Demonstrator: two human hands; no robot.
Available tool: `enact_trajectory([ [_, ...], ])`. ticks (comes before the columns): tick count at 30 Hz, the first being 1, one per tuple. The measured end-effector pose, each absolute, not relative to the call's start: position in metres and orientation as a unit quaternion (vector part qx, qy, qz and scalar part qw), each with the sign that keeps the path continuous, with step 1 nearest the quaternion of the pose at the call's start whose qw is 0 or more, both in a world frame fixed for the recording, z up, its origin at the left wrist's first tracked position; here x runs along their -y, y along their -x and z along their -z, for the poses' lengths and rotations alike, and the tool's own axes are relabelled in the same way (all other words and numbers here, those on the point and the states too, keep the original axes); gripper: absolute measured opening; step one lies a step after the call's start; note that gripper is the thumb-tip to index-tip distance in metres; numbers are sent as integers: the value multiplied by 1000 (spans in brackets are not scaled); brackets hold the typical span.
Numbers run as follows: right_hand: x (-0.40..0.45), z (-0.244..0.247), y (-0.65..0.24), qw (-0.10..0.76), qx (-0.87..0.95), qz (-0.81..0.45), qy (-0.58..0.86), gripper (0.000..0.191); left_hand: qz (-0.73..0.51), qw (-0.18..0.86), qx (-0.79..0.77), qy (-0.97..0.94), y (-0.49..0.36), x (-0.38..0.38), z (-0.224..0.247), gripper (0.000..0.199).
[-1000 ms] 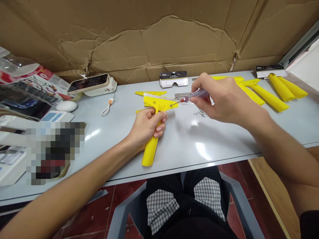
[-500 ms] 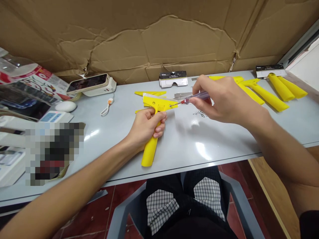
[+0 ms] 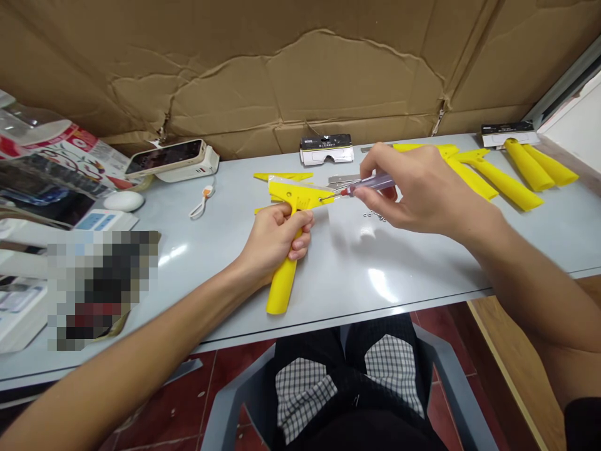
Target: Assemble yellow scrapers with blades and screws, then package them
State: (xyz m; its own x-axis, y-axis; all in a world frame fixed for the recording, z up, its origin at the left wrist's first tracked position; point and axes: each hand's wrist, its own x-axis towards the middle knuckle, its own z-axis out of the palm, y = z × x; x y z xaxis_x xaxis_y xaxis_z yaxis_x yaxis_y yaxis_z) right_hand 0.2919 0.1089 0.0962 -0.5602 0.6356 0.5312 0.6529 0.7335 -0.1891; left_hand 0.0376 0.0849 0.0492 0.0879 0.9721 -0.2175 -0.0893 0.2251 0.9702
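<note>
Screwdriver point(image 3: 375, 183) shifted level, pinched in right hand point(image 3: 417, 188); left hand point(image 3: 275, 241) clenching yellow plastic scraper point(image 3: 300, 195)

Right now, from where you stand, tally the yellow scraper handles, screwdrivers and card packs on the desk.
Yellow scraper handles: 5, one in the left hand, four lying to the right
Screwdriver: 1, in the right hand
Card packs: 2
Total: 8
</note>
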Motion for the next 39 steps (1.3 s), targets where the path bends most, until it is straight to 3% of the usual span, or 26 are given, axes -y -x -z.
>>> enact_trajectory([
  [5, -105, -100, -293, 289, 894, -6, 344, 32, -444, 593, -510, -436, -38, -84, -50, 23],
  [10, -110, -95, -294, 300, 886, 11, 352, 17, -448, 590, -510, -436, -39, -85, -50, 23],
  [18, -106, -98, -293, 293, 891, -10, 346, 29, -447, 595, -504, -439, -38, -86, -50, 23],
  [24, -110, -94, -293, 328, 887, 5, 325, 15, -450, 594, -506, -434, -38, -86, -48, 22],
  [34, -106, -99, -296, 290, 890, 4, 353, 27, -448, 590, -507, -440, -38, -86, -49, 23],
  [39, -108, -100, -295, 316, 890, 10, 328, 18, -446, 593, -505, -441, -38, -86, -49, 23],
])
